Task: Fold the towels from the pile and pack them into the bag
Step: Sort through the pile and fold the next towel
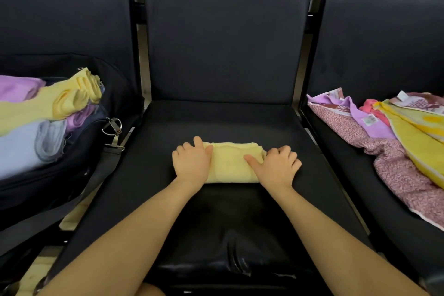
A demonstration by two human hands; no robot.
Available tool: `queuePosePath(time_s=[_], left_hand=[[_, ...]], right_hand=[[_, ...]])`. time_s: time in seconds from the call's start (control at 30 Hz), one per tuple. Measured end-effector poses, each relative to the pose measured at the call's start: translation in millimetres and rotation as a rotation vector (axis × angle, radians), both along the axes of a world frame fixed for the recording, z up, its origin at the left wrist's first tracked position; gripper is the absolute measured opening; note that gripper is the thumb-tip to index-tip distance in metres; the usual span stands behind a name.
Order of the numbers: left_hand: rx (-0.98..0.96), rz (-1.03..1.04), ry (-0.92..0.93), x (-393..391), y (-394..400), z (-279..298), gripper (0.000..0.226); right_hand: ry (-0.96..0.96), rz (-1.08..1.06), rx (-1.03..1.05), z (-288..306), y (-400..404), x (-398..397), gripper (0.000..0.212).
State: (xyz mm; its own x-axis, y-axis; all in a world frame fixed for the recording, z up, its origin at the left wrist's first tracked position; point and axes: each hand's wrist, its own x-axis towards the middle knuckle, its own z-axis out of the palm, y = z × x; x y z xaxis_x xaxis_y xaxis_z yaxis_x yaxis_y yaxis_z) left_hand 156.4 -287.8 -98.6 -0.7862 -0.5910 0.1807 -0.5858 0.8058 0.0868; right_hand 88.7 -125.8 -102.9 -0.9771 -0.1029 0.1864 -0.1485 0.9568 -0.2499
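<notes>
Pale-yellow folded towel (234, 162) lies on the middle seat (240, 122), long axis running left to right. Left hand (192, 161) and right hand (276, 166) grip its two ends, fingers curled. The bag (79, 158) sits to the left, nearer the left hand; the pile (384, 137) lies to the right.

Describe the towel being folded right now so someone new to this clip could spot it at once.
Find the middle seat of the three dark chairs. On its cushion lies a small pale yellow towel, folded into a compact bundle, with the left hand and right hand gripping its ends. Unlike the other towels, it is neither in the bag nor in the loose pile.
</notes>
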Motion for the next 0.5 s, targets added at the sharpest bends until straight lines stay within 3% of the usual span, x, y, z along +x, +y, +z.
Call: queuePosePath(time_s=[0.27, 0.5], left_hand=[[0.166, -0.079, 0.045, 13, 6, 6, 0.038], [0.253, -0.084, 0.429, 47, 3, 39, 0.034]], right_hand=[[-0.027, 0.101, -0.221, -1, 2, 24, 0.047], [-0.041, 0.174, -0.621, 38, -1, 52, 0.029]])
